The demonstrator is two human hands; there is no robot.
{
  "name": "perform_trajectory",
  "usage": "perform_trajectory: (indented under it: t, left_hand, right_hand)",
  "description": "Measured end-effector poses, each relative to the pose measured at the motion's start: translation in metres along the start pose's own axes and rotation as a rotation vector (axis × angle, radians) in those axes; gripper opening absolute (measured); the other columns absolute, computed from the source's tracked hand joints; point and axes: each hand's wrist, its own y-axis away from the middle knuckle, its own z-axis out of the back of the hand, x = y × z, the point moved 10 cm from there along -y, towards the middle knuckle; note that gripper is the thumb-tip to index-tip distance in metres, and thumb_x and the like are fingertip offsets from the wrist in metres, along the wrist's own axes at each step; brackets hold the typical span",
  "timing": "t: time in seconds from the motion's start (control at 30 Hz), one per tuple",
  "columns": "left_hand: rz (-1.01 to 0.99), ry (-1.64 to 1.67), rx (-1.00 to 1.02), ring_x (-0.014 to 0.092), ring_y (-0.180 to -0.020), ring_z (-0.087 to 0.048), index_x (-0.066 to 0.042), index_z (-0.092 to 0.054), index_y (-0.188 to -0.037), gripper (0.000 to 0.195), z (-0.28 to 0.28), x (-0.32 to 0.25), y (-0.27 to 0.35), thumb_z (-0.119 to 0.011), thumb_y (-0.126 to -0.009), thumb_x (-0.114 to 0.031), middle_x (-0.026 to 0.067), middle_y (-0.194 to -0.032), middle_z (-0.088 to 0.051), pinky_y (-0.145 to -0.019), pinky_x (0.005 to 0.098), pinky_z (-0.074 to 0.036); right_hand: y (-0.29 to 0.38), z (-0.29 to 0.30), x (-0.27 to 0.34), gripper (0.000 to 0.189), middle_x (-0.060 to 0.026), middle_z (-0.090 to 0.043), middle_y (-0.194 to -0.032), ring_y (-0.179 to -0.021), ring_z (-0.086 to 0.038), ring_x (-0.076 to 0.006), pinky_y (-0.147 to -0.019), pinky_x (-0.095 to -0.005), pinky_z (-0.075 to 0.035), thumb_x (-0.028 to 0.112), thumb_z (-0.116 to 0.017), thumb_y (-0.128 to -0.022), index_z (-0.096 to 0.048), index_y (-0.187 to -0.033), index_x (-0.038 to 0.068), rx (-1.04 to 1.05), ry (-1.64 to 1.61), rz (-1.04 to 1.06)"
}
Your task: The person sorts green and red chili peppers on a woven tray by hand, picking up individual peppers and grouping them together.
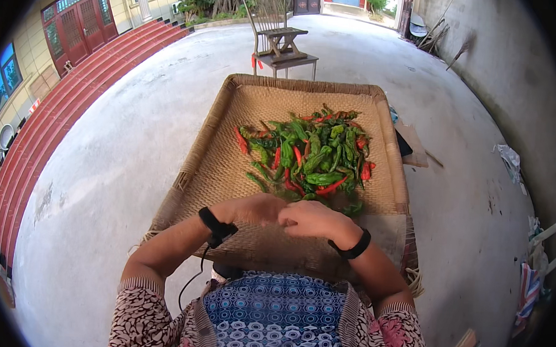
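A pile of green and red chili peppers [319,157] lies on a large woven winnowing tray [211,164] in front of me. The tray has a thick bound rim and a pale patch near its right corner. My left hand [254,208] and my right hand [316,219] meet over the near part of the tray, at the near edge of the pile. Their fingers curl toward each other and are partly hidden, so whether they pinch a pepper does not show. Both wrists wear black bands, and a cable hangs from the left one.
Beyond the tray stands a chair [285,62] with a small folding stool [283,42] on it. Red steps [87,90] rise at the left. Brooms [460,50] lean along the right wall. A cardboard sheet [413,143] lies on the concrete floor right of the tray.
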Motion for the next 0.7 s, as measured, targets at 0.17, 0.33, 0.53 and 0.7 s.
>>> perform_trajectory:
  t: [0.17,0.33,0.53,0.7]
  left_hand:
    - [0.029,0.178,0.041,0.013,-0.065,-0.057,0.000,-0.058,-0.105,0.020,-0.005,0.019,0.001,-0.054,-0.090,-0.014,0.0031,-0.083,-0.061,-0.060,0.0245,-0.047]
    - [0.029,0.321,-0.032,0.009,-0.066,-0.056,-0.002,-0.057,-0.109,0.021,0.012,-0.006,0.007,-0.050,-0.093,-0.013,0.0021,-0.086,-0.061,-0.060,0.0217,-0.048]
    - [0.112,0.417,-0.123,0.006,-0.066,-0.054,-0.004,-0.057,-0.099,0.014,0.021,0.005,0.012,-0.047,-0.094,-0.012,-0.0007,-0.083,-0.059,-0.056,0.0208,-0.045]
    - [0.129,0.151,-0.372,0.009,-0.060,-0.053,0.000,-0.058,-0.094,0.017,0.073,-0.003,0.016,-0.053,-0.092,-0.017,0.0019,-0.075,-0.056,-0.055,0.0242,-0.046]
  right_hand:
    - [0.001,0.047,-0.013,0.018,-0.0115,-0.062,-0.083,-0.066,-0.061,-0.0211,-0.061,-0.0329,-0.047,0.017,-0.061,-0.080,-0.059,-0.093,0.005,-0.266,-0.265,-0.083]
    - [0.009,0.055,-0.041,0.018,-0.0064,-0.060,-0.083,-0.065,-0.058,-0.0098,-0.060,-0.0243,-0.048,0.012,-0.059,-0.086,-0.054,-0.098,0.000,-0.394,-0.779,-0.206]
    - [0.010,0.054,-0.050,0.024,-0.0096,-0.061,-0.091,-0.066,-0.059,-0.0114,-0.061,-0.0242,-0.049,0.016,-0.057,-0.089,-0.053,-0.105,0.000,-0.426,-0.941,-0.259]
    - [0.023,0.059,-0.088,0.034,-0.0096,-0.055,-0.105,-0.076,-0.060,-0.0130,-0.064,-0.0248,-0.049,0.021,-0.057,-0.090,-0.049,-0.116,0.001,-0.581,-0.915,-0.391]
